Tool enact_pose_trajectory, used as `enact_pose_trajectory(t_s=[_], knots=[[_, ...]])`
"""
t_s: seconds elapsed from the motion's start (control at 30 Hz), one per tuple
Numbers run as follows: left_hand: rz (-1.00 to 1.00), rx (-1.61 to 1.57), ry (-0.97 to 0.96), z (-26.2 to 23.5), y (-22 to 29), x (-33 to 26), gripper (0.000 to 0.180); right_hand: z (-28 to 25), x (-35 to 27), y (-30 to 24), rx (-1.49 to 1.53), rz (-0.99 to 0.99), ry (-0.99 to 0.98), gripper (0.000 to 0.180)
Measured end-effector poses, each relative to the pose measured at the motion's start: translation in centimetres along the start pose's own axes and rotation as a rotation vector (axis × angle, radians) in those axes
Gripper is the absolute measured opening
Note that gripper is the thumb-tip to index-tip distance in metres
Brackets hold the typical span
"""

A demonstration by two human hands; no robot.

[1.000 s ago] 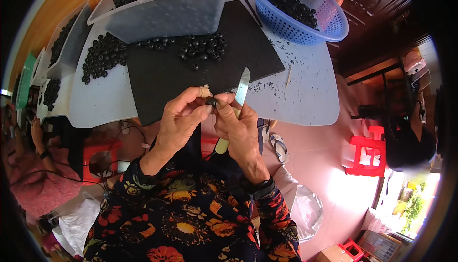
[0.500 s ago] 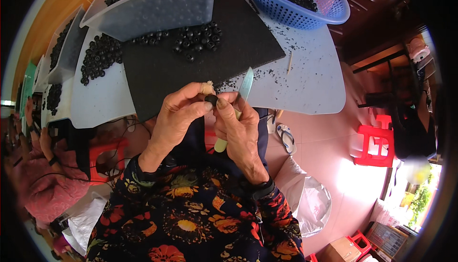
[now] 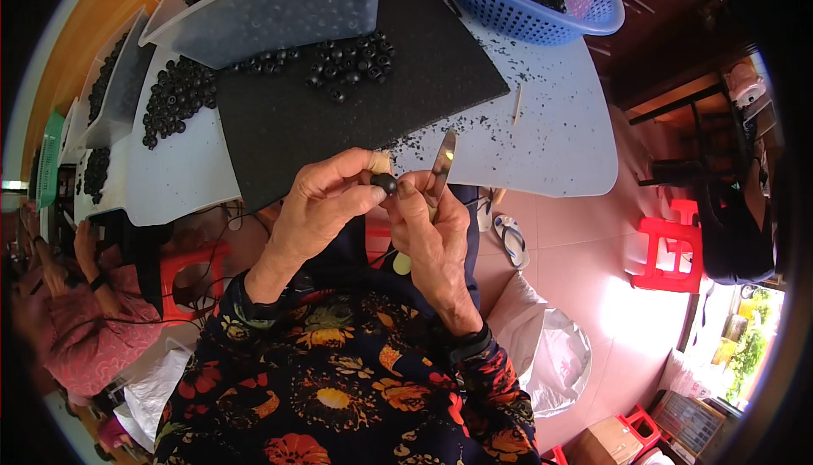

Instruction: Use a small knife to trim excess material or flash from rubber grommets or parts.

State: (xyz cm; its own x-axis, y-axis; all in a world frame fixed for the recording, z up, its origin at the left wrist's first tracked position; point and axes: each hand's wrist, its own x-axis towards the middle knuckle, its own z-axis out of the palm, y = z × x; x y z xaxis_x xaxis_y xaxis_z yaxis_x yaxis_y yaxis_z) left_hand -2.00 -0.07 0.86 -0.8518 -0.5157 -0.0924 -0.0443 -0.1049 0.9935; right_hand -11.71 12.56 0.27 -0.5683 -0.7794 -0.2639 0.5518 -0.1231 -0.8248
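Note:
Between its thumb and index finger, my left hand point(image 3: 313, 202) pinches a small round black part point(image 3: 385, 183). A tan wrap covers the tip of that index finger. My right hand point(image 3: 436, 232) is closed round a knife point(image 3: 444, 160), its blade pointing up and away and its pale green handle partly hidden by the fingers. The right thumb tip is next to the black part. Beyond both hands lies a black mat point(image 3: 296, 139) with a heap of similar black parts point(image 3: 351, 67), several showing round holes.
A translucent bin point(image 3: 288, 20) of black parts stands at the mat's far side, and a blue basket point(image 3: 525, 24) of them at far right. Black shavings and a thin stick point(image 3: 517, 103) lie on the pale table point(image 3: 559, 156). At left sits another person point(image 3: 102, 312). Red stools flank me.
Both hands have shifted slightly right. The black part has turned to show a shinier, rounded side, and the knife blade has swung a little, its flat now reflecting differently.

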Motion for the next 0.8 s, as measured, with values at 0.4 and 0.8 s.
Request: enact_pose_trajectory(t_s=[0.4, 0.8], knots=[[-0.029, -0.27, -0.088, 0.3, -0.3, 0.1, 0.025, -1.7, 0.5, 0.6, -0.911, -0.578, -0.029, 0.011], [-0.065, -0.426, -0.17, 0.6, -0.4, 0.2, 0.023, -2.4, 0.7, 0.1, -1.145, -0.683, -0.068, 0.019]])
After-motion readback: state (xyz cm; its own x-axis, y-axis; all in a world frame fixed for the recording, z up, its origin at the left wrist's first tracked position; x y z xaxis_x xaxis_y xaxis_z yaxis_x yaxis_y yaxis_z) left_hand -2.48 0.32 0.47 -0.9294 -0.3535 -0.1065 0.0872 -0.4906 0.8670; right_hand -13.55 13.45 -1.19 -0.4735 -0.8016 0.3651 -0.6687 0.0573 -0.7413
